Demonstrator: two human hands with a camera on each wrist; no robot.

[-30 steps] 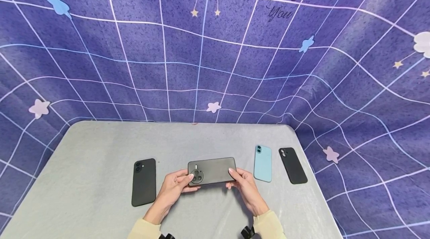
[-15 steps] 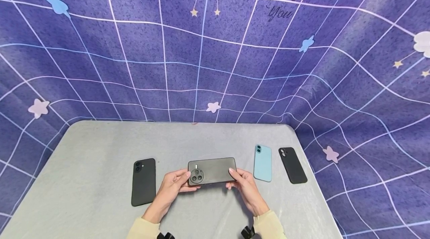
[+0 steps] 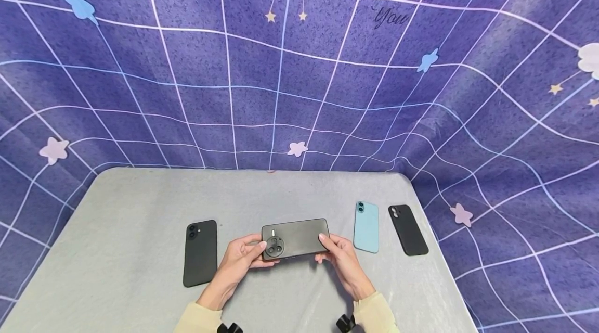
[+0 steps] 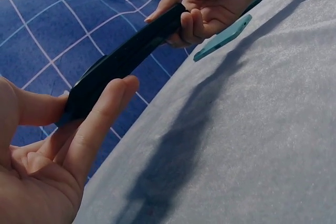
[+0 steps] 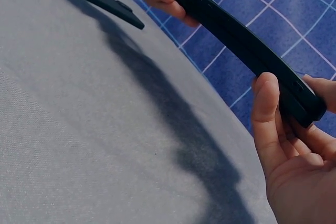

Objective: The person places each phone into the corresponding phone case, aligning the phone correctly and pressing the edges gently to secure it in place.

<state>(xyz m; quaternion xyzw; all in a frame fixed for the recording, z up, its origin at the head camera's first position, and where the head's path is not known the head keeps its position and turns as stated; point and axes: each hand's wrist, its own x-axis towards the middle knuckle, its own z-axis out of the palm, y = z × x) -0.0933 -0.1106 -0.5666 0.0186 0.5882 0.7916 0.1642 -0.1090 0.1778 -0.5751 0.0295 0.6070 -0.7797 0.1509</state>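
A dark grey smartphone (image 3: 301, 238) with a round camera bump is held sideways above the table, its back facing the head camera. My left hand (image 3: 237, 261) pinches its camera end, thumb on the back beside the lenses and fingers beneath. At the other end my right hand (image 3: 345, 263) grips it the same way, thumb on the back. In the left wrist view the phone (image 4: 121, 59) is seen edge-on, raised off the cloth; the right wrist view also shows the phone (image 5: 247, 45) from its edge. Its screen side is hidden from the head camera.
A black phone (image 3: 200, 254) lies left of my left hand. To the right lie a light blue phone (image 3: 366, 227) and a black phone case (image 3: 408, 230). A grey cloth covers the table (image 3: 140, 208); a purple patterned curtain (image 3: 252, 93) hangs behind it.
My left thumb has slid slightly left off the camera bump toward the phone's end. Otherwise both hands and the phone stay almost still.
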